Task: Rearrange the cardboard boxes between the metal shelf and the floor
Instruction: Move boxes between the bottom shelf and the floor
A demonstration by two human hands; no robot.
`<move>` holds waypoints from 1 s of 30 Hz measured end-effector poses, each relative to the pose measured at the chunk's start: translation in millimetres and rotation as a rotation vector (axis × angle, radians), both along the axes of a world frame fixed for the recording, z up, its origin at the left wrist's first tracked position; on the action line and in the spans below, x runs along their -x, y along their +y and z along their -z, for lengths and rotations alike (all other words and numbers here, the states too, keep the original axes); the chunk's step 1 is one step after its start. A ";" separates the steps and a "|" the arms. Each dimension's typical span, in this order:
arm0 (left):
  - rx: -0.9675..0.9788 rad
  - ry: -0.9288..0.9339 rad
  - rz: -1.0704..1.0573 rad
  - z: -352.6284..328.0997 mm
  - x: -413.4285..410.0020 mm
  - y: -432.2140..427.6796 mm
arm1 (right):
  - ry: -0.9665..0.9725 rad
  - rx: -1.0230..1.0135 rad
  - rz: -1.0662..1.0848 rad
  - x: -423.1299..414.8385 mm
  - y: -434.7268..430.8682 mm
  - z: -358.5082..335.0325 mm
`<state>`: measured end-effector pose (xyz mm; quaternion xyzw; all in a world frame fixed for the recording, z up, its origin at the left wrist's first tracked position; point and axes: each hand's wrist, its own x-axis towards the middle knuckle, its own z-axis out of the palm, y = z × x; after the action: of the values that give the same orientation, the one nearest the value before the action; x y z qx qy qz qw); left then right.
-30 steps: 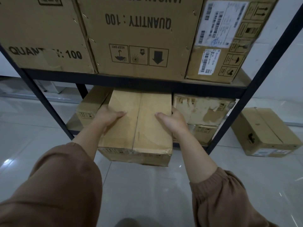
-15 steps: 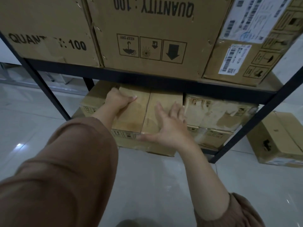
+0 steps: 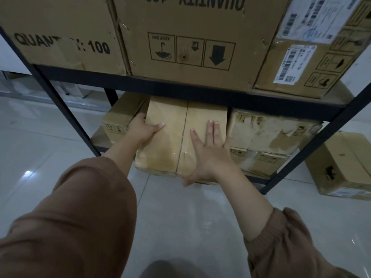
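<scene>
A person in loose brown sleeves point(image 3: 84, 207) handled a tan cardboard box point(image 3: 166, 137) with a taped centre seam on the bottom tier of a black metal shelf point(image 3: 180, 87). The box lay lengthwise on that tier, its near end sticking out past the shelf's front edge over the glossy pale tiled floor point(image 3: 180, 227).

The left hand point(image 3: 145, 130) gripped the box's left top edge, thumb lying across the top and fingers wrapped down the side. The right hand point(image 3: 208, 155) lay flat on the box's top near the front right corner, fingers straight and slightly spread, thumb hanging over the front edge, holding nothing.

The box sat between a smaller brown carton point(image 3: 120, 117) on its left and a stack of two worn, peeling cartons point(image 3: 267, 133) on its right, close against both.

On the tier above stood three large cartons: one printed "QUANTITY: 100" point(image 3: 60, 33), a middle one point(image 3: 190, 23) with upside-down print and handling symbols, and a third bearing white barcode labels point(image 3: 313, 63).

Another brown carton point(image 3: 345, 165) rested on the floor just outside the shelf's right front post.
</scene>
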<state>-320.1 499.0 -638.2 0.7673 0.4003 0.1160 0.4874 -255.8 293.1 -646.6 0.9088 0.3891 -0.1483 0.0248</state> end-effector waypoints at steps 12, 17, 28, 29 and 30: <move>0.326 -0.014 -0.078 -16.3 14.8 16.5 | -0.007 -0.412 0.199 -28.9 1.4 -33.9; 0.274 -0.066 0.031 -14.7 2.2 -3.5 | -0.234 -0.599 0.345 -35.7 7.4 -21.8; 0.073 -0.254 0.030 12.8 -37.0 0.7 | -0.420 -1.032 0.307 -58.5 14.9 25.9; 0.060 -0.245 0.014 13.2 -42.3 1.5 | -0.410 -1.030 0.307 -63.1 14.6 26.2; 0.046 -0.234 -0.006 12.7 -47.1 1.0 | -0.396 -1.028 0.310 -67.9 14.3 25.6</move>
<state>-273.1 500.1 -650.8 0.7359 0.3454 0.1969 0.5480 -187.9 307.5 -672.2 0.8610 0.2614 0.2311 -0.3701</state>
